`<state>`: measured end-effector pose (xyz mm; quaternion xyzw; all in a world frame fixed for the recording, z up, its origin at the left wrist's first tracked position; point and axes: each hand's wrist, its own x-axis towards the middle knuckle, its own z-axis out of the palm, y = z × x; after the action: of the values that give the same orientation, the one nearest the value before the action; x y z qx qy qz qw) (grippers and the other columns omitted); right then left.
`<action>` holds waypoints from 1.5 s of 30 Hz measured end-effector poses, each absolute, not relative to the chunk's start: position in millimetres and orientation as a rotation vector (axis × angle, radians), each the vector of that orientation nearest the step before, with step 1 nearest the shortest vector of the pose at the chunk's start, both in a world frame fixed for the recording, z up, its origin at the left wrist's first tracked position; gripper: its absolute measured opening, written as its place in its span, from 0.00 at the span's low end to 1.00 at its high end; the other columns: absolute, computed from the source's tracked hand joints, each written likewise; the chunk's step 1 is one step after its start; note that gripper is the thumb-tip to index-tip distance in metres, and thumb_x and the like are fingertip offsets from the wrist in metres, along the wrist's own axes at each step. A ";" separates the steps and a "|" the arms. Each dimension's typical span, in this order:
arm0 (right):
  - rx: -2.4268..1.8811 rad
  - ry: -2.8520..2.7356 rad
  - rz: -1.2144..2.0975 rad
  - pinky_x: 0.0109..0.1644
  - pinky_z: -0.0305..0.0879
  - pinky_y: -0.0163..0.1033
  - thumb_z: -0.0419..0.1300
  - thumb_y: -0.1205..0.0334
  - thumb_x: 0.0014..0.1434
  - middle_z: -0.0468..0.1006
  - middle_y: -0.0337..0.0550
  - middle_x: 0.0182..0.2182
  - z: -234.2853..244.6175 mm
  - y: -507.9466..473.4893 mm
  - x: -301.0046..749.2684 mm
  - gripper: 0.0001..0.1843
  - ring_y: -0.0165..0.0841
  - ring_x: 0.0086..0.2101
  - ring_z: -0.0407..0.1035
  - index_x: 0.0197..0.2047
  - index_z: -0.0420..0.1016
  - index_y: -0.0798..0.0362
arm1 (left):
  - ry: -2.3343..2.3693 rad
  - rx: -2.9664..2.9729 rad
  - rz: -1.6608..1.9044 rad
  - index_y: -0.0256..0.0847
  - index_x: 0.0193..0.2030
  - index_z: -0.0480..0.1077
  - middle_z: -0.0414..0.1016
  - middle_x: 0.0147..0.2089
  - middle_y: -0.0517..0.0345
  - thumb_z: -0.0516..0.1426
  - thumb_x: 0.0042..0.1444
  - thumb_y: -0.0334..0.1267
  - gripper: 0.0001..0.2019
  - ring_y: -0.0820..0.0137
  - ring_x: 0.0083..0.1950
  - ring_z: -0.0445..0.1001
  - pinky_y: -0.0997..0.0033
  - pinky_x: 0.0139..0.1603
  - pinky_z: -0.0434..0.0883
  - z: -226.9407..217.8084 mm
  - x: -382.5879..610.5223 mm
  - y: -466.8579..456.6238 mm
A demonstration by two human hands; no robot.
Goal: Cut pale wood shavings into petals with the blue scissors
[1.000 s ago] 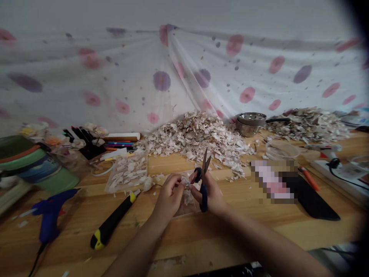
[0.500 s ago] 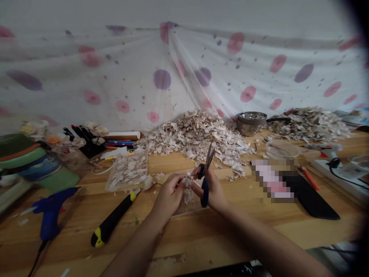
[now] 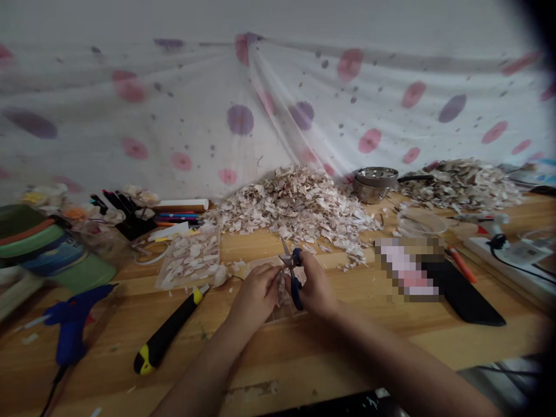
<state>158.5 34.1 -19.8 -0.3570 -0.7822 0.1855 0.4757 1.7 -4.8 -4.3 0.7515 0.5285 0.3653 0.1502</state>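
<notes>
In front of me my left hand is closed, pinching a small pale papery flake between thumb and fingertips. My right hand holds a pair of scissors by the dark blue handles. Their blades are spread and point up and left, just at the left fingertips and the flake. Below both hands lies a clear divided plastic box with pale flakes in it, partly hidden by the hands. Fingers cover much of the held flake, so its exact kind is unclear.
A big heap of pale flakes rises behind. To the left are a flake-filled clear tray, a black-yellow utility knife and a blue glue gun. At right lie a black flat object and a power strip.
The scissors have tipped left and down, their blades now spread and brought to the left fingertips; before, they pointed upward away from the flake. The whole view has shifted slightly.
</notes>
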 end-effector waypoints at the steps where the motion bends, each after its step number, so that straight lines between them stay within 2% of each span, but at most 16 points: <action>1: -0.864 -1.907 0.460 0.41 0.64 0.44 0.57 0.70 0.49 0.71 0.46 0.35 -19.2 34.2 158.7 0.15 0.39 0.36 0.66 0.41 0.62 0.51 | 1.520 2.170 1.038 0.40 0.45 0.74 0.76 0.42 0.50 0.49 0.60 0.29 0.14 0.63 0.47 0.72 0.60 0.50 0.69 -4.3 1.7 -4.6; 6: -0.852 -1.882 0.514 0.40 0.64 0.42 0.57 0.69 0.50 0.71 0.45 0.34 -13.7 33.6 159.5 0.12 0.37 0.35 0.66 0.39 0.63 0.51 | 1.534 2.218 0.997 0.41 0.44 0.74 0.76 0.40 0.50 0.49 0.60 0.29 0.13 0.63 0.46 0.72 0.61 0.48 0.70 -4.2 2.0 -4.1; 12: -0.865 -1.855 0.563 0.40 0.63 0.40 0.56 0.70 0.50 0.70 0.43 0.34 -6.5 33.0 161.7 0.12 0.36 0.35 0.65 0.38 0.62 0.51 | 1.539 2.127 1.121 0.41 0.46 0.74 0.77 0.45 0.50 0.50 0.60 0.32 0.13 0.62 0.49 0.73 0.57 0.53 0.69 -8.0 -0.2 -3.0; 17: -0.856 -1.861 0.660 0.39 0.63 0.39 0.57 0.69 0.51 0.69 0.41 0.32 -4.7 31.8 162.7 0.09 0.34 0.33 0.64 0.36 0.63 0.51 | 1.553 1.853 1.257 0.41 0.52 0.71 0.75 0.52 0.49 0.50 0.60 0.32 0.16 0.63 0.54 0.72 0.57 0.56 0.66 -9.9 -6.4 -0.4; 23: -0.834 -1.778 0.872 0.41 0.65 0.40 0.59 0.66 0.53 0.71 0.41 0.34 -12.8 33.8 159.3 0.09 0.33 0.35 0.67 0.39 0.65 0.51 | 1.529 1.544 1.276 0.39 0.57 0.64 0.74 0.39 0.55 0.52 0.57 0.35 0.20 0.68 0.41 0.74 0.65 0.45 0.70 -9.9 -8.4 1.7; 27: -0.817 -1.640 1.037 0.41 0.67 0.41 0.63 0.56 0.53 0.72 0.41 0.34 -14.0 39.2 157.7 0.14 0.34 0.34 0.68 0.38 0.63 0.50 | 1.284 1.497 1.168 0.39 0.61 0.56 0.73 0.36 0.57 0.55 0.55 0.39 0.26 0.68 0.40 0.74 0.66 0.44 0.69 -9.8 -5.2 0.1; 31: -0.742 -1.604 1.309 0.34 0.69 0.39 0.66 0.50 0.48 0.72 0.38 0.30 -6.1 44.0 160.5 0.19 0.32 0.29 0.68 0.36 0.63 0.50 | 1.092 1.425 1.072 0.40 0.63 0.49 0.72 0.33 0.58 0.57 0.54 0.44 0.33 0.68 0.37 0.74 0.66 0.40 0.68 -8.8 -2.2 -2.5; 34: -0.702 -1.678 1.400 0.33 0.68 0.38 0.67 0.49 0.47 0.72 0.39 0.30 1.6 45.4 164.2 0.20 0.32 0.29 0.68 0.35 0.64 0.50 | 1.079 1.433 1.074 0.41 0.64 0.46 0.71 0.31 0.61 0.58 0.53 0.42 0.35 0.70 0.35 0.72 0.67 0.39 0.67 -8.4 -2.1 -3.6; 38: -0.673 -1.752 1.378 0.35 0.67 0.38 0.67 0.50 0.47 0.71 0.39 0.30 5.7 46.2 167.8 0.19 0.31 0.30 0.67 0.35 0.66 0.51 | 1.091 1.457 1.125 0.41 0.64 0.47 0.69 0.31 0.62 0.57 0.54 0.36 0.33 0.71 0.33 0.70 0.69 0.36 0.66 -9.1 -4.0 -3.4; 45: -0.683 -1.785 1.277 0.37 0.67 0.40 0.65 0.58 0.49 0.71 0.39 0.31 -1.6 45.4 166.2 0.15 0.33 0.32 0.68 0.37 0.65 0.51 | 1.080 1.395 1.185 0.40 0.62 0.50 0.69 0.31 0.63 0.57 0.53 0.39 0.31 0.71 0.33 0.70 0.70 0.36 0.65 -8.2 -4.8 -2.5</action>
<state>166.2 45.4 -1.6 -0.2712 -0.7086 0.5069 0.4091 -4.8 -2.5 -8.2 0.5735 0.4441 0.4872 0.4864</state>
